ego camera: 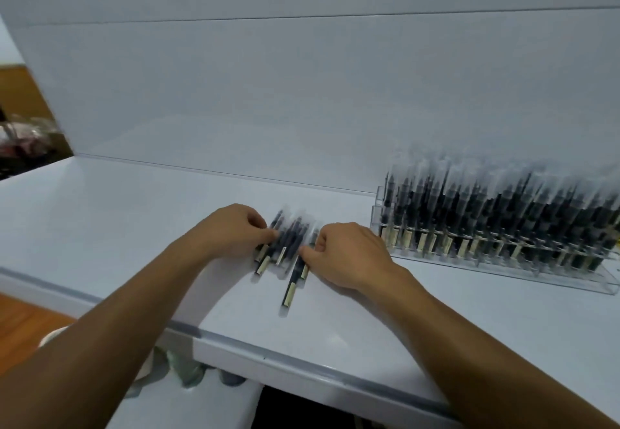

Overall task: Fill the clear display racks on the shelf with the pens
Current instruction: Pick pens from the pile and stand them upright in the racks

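Note:
A small bunch of black pens (288, 244) with cream labels lies on the white shelf (134, 227), in the middle of the view. My left hand (231, 230) holds the bunch from its left side with curled fingers. From the right, my right hand (345, 254) pinches the pens with thumb and forefinger. One pen (291, 286) sticks out toward me from under the bunch. A clear display rack (503, 267) at the right holds several rows of upright black pens (486, 214). The image is blurred.
The shelf's white back panel (302, 93) rises behind the pens. The shelf's front edge (268, 358) runs diagonally below my arms. A wooden floor (23, 321) and blurred items show at the left.

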A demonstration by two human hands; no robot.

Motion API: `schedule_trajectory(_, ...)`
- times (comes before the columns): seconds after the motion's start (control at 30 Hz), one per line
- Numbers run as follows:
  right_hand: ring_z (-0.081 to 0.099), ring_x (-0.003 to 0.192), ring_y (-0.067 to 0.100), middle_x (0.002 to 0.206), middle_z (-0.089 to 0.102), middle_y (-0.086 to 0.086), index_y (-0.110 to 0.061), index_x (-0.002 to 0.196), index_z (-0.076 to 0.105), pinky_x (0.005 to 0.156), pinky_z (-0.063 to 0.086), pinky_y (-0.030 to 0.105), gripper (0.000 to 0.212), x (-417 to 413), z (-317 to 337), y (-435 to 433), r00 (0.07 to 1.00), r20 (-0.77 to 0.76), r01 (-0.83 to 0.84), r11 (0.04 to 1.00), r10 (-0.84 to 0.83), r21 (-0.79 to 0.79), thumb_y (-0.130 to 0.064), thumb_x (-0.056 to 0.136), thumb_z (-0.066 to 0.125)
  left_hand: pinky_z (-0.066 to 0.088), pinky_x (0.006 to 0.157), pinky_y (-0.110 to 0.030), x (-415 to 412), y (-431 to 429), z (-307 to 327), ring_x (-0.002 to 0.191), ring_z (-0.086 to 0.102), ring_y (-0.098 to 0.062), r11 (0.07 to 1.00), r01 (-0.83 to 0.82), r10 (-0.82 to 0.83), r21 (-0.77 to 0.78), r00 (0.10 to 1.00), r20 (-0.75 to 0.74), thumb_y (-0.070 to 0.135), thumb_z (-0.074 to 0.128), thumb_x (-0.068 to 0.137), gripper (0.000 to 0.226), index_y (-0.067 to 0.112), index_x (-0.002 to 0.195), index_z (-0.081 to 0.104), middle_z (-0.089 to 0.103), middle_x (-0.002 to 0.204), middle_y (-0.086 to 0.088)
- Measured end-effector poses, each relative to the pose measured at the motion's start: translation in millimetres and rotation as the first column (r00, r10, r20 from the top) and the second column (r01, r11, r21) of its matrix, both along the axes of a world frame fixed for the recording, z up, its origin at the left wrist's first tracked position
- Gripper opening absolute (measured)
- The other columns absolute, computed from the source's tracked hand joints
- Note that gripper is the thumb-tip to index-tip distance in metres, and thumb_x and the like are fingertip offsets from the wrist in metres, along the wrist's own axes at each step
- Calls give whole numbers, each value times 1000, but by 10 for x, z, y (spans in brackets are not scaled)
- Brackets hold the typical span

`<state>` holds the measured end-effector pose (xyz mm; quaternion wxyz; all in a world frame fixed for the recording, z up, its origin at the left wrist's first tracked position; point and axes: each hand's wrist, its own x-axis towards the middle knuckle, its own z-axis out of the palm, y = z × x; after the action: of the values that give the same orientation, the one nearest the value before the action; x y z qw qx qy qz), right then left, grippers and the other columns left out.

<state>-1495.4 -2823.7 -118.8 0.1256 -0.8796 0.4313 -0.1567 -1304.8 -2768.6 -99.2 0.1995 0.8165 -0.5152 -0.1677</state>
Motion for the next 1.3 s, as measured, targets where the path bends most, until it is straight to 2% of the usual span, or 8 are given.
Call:
schedule_trajectory(0.13,56,61,18,62,60,-1,-19,66,56,51,36,26,32,-6,-64,-4,999,31,7,1000,-6,-5,-43,86,53,55,72,-29,11,-206,132,65,65,-17,993,-1,3,121,1000,-18,37,72,84,30,7,86,73,73,79,-9)
schedule_trajectory(0.3,50,56,17,56,52,-2,-21,60,47,50,34,26,34,-14,-74,-35,999,32,7,1000,-8,13,-44,84,56,56,51,-21,34,-454,266,51,67,-11,952,20,-10,306,999,-35,22,75,83,21,2,82,71,71,60,-3)
schedule_trajectory(0.6,42,47,12,47,47,-3,-18,52,44,45,21,25,42,36,-156,-48,998,52,46,994,-42,-96,-43,85,54,58,54,-23,-11,-676,344,54,70,-14,869,30,-51,493,998,29,15,72,84,15,2,79,67,72,60,-5)
schedule_trajectory(0.73,34,42,12,41,36,-5,-19,48,36,43,20,26,41,16,-126,-50,995,80,65,998,-64,-12,-33,82,54,51,43,-19,8,-588,305,44,65,-11,924,20,-23,383,1000,5,14,73,84,18,3,74,64,66,48,-1)
schedule_trajectory(0.93,41,42,5,29,42,-7,-17,44,46,41,23,21,39,-46,-10,26,999,-26,28,999,-29,-22,-27,80,55,60,71,-30,160,-277,219,65,69,-22,994,-50,68,100,981,-182,14,72,84,18,-2,81,67,70,75,-13)
schedule_trajectory(1.1,49,49,13,44,50,-2,-14,45,54,46,33,21,23,-140,221,82,978,-207,-30,999,27,-11,-15,66,63,58,70,-25,26,-49,328,66,71,-14,983,-35,-33,-180,933,-359,17,70,87,20,4,73,66,73,73,-6)
schedule_trajectory(1.2,51,48,12,40,50,-3,-15,45,55,44,35,20,24,-283,244,164,989,-150,-9,999,16,42,-17,68,61,57,71,-26,-166,53,376,74,73,-17,952,4,-129,-305,912,-389,19,69,88,15,7,80,70,74,77,-5)
schedule_trajectory(1.3,62,57,15,50,61,-1,-14,55,61,58,54,27,26,-534,208,211,1000,22,18,998,-19,65,-26,78,57,56,69,-22,-366,117,401,78,72,-17,915,43,-225,-401,879,-420,21,68,89,9,14,87,72,74,83,-4)
